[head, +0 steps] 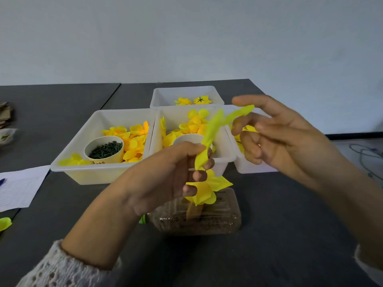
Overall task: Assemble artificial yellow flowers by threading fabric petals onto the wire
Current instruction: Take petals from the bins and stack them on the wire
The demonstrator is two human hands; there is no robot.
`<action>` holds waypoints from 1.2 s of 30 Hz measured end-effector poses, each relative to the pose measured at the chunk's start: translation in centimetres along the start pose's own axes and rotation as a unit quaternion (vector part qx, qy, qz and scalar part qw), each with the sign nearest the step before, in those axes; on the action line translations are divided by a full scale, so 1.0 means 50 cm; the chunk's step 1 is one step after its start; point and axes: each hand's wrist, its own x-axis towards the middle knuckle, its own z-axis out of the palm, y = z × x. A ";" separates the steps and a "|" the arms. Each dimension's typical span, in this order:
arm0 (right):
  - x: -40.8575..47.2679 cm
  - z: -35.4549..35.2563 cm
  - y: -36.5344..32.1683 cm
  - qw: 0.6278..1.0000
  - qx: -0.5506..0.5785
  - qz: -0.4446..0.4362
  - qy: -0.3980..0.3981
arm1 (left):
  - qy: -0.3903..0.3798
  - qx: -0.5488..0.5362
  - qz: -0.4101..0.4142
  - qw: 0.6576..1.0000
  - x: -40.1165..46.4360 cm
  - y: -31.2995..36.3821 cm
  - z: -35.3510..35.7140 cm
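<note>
My left hand (165,177) pinches the lower end of a yellow fabric petal (213,131) between thumb and fingers, with a bunch of stacked yellow petals (209,189) tucked under its lower fingers. My right hand (275,135) holds the petal's upper end between thumb and forefinger, its other fingers spread. The petal stretches blurred between both hands, above the white bins. No wire is visible.
Three white bins of loose yellow petals sit ahead: left (99,172), middle (226,160), right (252,168). A paper cup of dark green pieces (104,151) stands in the left bin. A back bin (186,96) holds finished flowers. A clear plastic pack (196,220) lies below my hands; lined paper (18,189) lies left.
</note>
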 end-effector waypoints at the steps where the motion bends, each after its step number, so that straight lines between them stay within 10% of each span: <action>1: -0.001 0.003 -0.008 0.998 -0.063 -0.020 0.007 | -0.023 -0.017 -0.013 1.000 0.002 0.005 -0.004; 6: 0.015 0.016 -0.050 0.950 -0.291 -0.102 0.045 | -0.118 -0.080 -0.082 0.986 0.002 0.028 -0.028; 9: 0.024 0.015 -0.061 0.935 -0.330 -0.105 0.071 | -0.044 -0.002 -0.094 0.995 0.001 0.039 -0.035; 13: 0.047 0.001 -0.026 0.957 -0.269 -0.003 0.112 | 0.114 0.224 -0.046 0.967 0.004 0.050 -0.053; 20: 0.054 -0.022 0.084 0.970 -0.051 0.213 0.105 | 0.140 0.357 0.093 0.919 0.009 0.017 -0.054; 36: 0.062 -0.058 0.167 0.971 -0.113 0.181 0.105 | 0.227 0.482 0.169 0.830 0.042 -0.054 -0.078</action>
